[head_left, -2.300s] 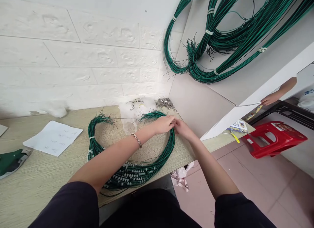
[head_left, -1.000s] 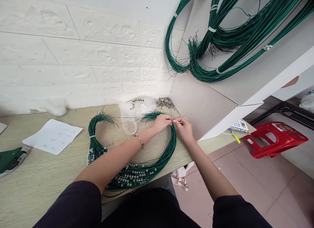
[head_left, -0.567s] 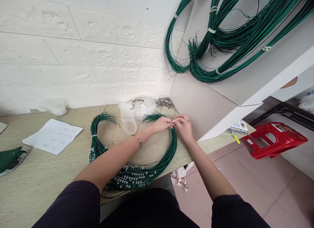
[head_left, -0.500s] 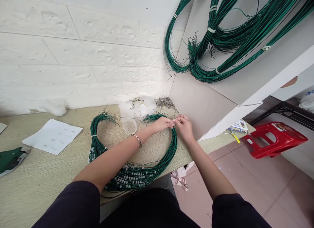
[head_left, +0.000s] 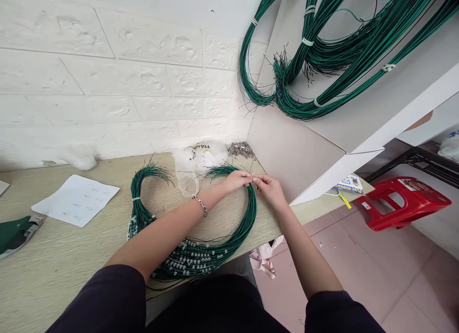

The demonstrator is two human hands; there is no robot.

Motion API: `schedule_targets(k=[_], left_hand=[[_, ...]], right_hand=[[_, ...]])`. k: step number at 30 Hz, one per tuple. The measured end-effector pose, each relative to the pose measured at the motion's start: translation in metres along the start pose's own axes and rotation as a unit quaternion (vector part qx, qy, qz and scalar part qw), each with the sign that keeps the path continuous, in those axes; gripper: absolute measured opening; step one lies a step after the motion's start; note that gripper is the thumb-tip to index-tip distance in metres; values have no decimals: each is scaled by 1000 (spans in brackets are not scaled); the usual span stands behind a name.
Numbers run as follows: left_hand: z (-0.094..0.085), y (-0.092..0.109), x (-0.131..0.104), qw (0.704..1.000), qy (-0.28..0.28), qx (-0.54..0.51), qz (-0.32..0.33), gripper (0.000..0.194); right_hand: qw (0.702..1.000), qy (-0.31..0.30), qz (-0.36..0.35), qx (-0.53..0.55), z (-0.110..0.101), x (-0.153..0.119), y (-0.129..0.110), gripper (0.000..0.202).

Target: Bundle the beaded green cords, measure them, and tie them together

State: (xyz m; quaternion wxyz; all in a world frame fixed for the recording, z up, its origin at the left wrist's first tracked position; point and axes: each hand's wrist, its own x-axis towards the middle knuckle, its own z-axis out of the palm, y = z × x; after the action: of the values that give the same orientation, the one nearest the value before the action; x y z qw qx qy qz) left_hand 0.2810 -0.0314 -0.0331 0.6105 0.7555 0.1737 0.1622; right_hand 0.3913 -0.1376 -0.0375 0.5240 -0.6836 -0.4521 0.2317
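A bundle of green cords (head_left: 247,223) lies curved in a U on the table, with rows of small white beads (head_left: 193,261) along its lower part. A white tie (head_left: 136,198) binds its left end. Above the right end, my left hand (head_left: 238,180) and my right hand (head_left: 268,187) meet fingertip to fingertip. Both are closed in a pinch on a thin pale tie (head_left: 253,174), whose short end sticks up between them. The fingers hide most of this tie, and I cannot tell whether it is knotted.
A plastic bag (head_left: 199,160) lies behind the bundle, near dark debris (head_left: 242,149). Handwritten paper (head_left: 76,200) and a green object (head_left: 16,235) are at left. More tied cord bundles (head_left: 297,103) hang over the pale panel (head_left: 297,151) at right. A red stool (head_left: 405,204) stands beyond.
My right hand has shifted slightly left and down, its fingers now closer to the left hand's. The pale tie end shows more clearly above the fingertips. The bundle stays in place.
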Motion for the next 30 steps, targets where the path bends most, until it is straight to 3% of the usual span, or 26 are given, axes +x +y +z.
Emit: schedule_targets(k=[3, 7, 10, 14, 18, 24, 30], left_hand=[[-1, 5, -2, 1000, 3, -14, -18, 14], [0, 9, -2, 999, -1, -40, -32, 14], [1, 9, -1, 997, -9, -69, -43, 12], [-1, 8, 0, 993, -12, -104, -61, 11], [-4, 9, -2, 992, -16, -106, -69, 17], [-2, 7, -4, 997, -16, -62, -42, 16], [4, 4, -4, 992, 58, 111, 25, 19]], right_hand=[[1000, 14, 7, -22, -1, -4, -1, 32], [995, 81, 1, -52, 1, -10, -5, 30], [991, 100, -49, -79, 3, -14, -6, 26], [976, 46, -163, -137, 5, -16, -5, 20], [964, -29, -208, -165, 6, -15, -4, 16], [966, -67, -197, -151, 7, -15, -5, 13], [990, -65, -80, -91, 9, -11, 0, 14]])
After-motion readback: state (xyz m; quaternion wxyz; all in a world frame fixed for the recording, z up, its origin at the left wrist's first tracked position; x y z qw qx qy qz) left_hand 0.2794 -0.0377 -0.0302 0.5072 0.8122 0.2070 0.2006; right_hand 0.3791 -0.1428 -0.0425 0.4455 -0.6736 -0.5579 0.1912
